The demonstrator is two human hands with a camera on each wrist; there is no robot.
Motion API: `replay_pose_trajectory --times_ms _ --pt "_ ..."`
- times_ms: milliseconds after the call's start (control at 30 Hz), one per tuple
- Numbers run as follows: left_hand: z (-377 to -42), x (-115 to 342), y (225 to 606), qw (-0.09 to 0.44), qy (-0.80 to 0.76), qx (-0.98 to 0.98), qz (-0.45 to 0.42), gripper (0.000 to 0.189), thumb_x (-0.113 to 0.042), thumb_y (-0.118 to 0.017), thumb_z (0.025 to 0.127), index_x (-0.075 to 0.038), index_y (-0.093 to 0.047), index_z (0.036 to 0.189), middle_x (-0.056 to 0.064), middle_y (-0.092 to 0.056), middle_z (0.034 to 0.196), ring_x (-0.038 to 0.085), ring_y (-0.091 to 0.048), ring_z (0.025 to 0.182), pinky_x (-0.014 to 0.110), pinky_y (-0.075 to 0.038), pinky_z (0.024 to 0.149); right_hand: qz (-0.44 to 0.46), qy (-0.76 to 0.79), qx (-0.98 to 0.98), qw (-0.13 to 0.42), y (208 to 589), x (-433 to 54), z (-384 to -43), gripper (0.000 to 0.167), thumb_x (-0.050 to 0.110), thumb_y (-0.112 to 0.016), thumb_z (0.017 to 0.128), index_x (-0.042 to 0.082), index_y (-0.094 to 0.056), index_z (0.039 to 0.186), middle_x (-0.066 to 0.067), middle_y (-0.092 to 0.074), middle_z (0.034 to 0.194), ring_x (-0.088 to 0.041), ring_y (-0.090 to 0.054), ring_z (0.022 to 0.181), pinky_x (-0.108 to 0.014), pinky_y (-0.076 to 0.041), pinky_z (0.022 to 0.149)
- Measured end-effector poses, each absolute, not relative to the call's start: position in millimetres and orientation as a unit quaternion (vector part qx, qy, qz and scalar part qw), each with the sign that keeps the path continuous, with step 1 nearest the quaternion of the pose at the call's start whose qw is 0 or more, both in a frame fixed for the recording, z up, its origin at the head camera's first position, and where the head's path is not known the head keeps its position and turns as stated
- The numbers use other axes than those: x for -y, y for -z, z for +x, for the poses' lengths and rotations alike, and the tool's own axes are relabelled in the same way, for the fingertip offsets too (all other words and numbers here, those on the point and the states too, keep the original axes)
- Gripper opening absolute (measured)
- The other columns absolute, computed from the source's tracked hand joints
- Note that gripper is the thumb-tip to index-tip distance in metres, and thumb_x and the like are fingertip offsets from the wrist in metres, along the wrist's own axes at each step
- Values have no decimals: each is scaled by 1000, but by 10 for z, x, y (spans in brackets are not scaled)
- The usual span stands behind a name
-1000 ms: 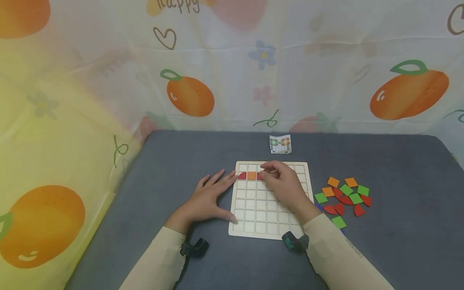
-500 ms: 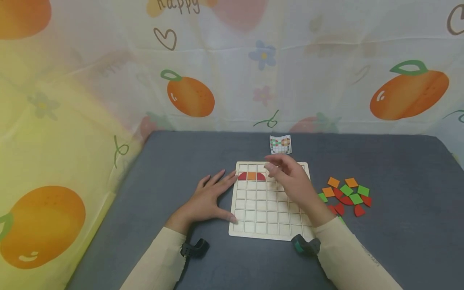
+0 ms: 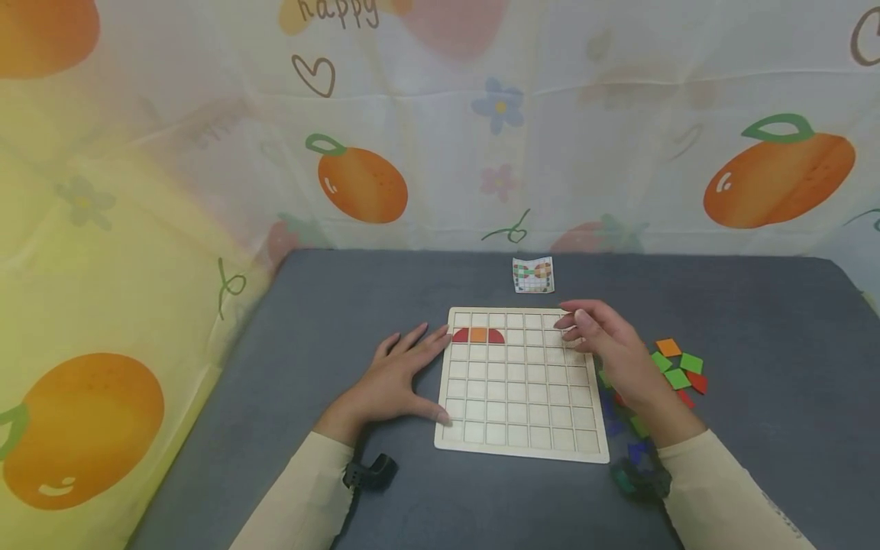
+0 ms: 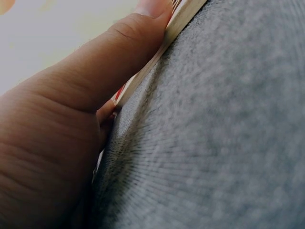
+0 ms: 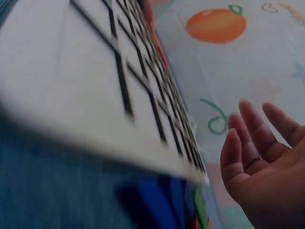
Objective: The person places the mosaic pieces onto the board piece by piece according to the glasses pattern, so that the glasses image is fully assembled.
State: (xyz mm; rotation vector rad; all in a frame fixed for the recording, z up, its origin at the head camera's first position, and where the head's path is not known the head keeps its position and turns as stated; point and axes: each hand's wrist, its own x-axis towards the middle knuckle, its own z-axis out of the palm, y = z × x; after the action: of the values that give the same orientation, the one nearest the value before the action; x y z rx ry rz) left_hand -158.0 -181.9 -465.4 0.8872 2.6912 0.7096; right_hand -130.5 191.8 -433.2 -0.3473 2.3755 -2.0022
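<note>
A pale wooden grid board (image 3: 519, 389) lies on the grey table. In its second row from the far side, at the left, sit a red quarter-round tile (image 3: 461, 335), an orange square tile (image 3: 478, 334) and another red quarter-round tile (image 3: 496, 336). My left hand (image 3: 392, 382) rests spread along the board's left edge, its thumb (image 4: 128, 52) touching the rim in the left wrist view. Over the board's far right corner hovers my right hand (image 3: 615, 355), fingers loosely bent and holding nothing; the right wrist view shows its palm (image 5: 276, 176) bare.
Right of the board lie loose tiles, among them an orange square (image 3: 668, 347), green squares (image 3: 691, 363) and red pieces (image 3: 697, 382), partly hidden by my right arm. Blue tiles (image 5: 157, 200) lie beside the board's edge. A small printed pattern card (image 3: 532, 275) lies behind the board.
My right hand has left the second red quarter-round tile in the row and moved right, over the board's right edge. The left hand has stayed in place.
</note>
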Motion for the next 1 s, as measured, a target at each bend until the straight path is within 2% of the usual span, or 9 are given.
replay_pose_trajectory --times_ms 200,433,500,600,733,833,1000 --pt "-1578 1822 4654 109 -241 -916 301 130 -76 -90 73 -26 -28 175 -11 -19 179 22 -6 166 64 -1 125 -107 617 -779 -26 4433 -2210 -1264 41 20 -46 119 -8 -54 149 -14 -67 126 -23 -64 110 -27 -51 89" --pt "-1577 1806 4663 108 -239 -918 298 132 -75 -92 71 -25 -28 175 -11 -19 179 22 -6 166 63 0 125 -88 586 -803 -60 4466 -2490 -1273 40 19 -48 119 -7 -55 148 0 -70 121 -17 -65 107 -23 -53 84" --pt "-1577 1801 4664 108 -238 -918 297 132 -75 -92 71 -25 -28 175 -11 -20 179 23 -6 166 63 -1 125 -79 576 -811 -63 4482 -2560 -1275 41 20 -51 118 -7 -54 149 -3 -69 122 -16 -65 108 -21 -52 85" --pt "-1577 1796 4666 107 -237 -919 295 132 -76 -92 71 -26 -28 175 -12 -19 179 22 -6 166 63 -1 125 -58 546 -833 -63 4501 -2641 -1271 45 24 -55 117 -5 -54 151 -13 -68 127 -14 -64 110 -19 -50 85" --pt "-1577 1787 4674 110 -240 -919 292 132 -76 -92 71 -26 -27 175 -12 -18 179 21 -4 166 62 0 125 -6 485 -872 -59 4535 -2696 -1262 54 35 -62 114 -1 -55 153 -22 -66 131 -18 -61 111 -25 -47 84" --pt "-1576 1786 4679 112 -239 -920 290 133 -76 -92 70 -27 -26 175 -13 -17 179 20 -3 166 62 1 125 17 444 -894 -52 4571 -2708 -1272 54 36 -68 111 -2 -60 148 -21 -67 126 -27 -62 108 -28 -47 81" --pt "-1571 1802 4675 111 -240 -920 290 133 -75 -92 71 -26 -27 175 -12 -18 179 21 -4 166 62 1 125 -3 392 -919 -27 4618 -2710 -1312 39 24 -74 108 -2 -67 137 -17 -68 117 -33 -64 100 -37 -51 79"
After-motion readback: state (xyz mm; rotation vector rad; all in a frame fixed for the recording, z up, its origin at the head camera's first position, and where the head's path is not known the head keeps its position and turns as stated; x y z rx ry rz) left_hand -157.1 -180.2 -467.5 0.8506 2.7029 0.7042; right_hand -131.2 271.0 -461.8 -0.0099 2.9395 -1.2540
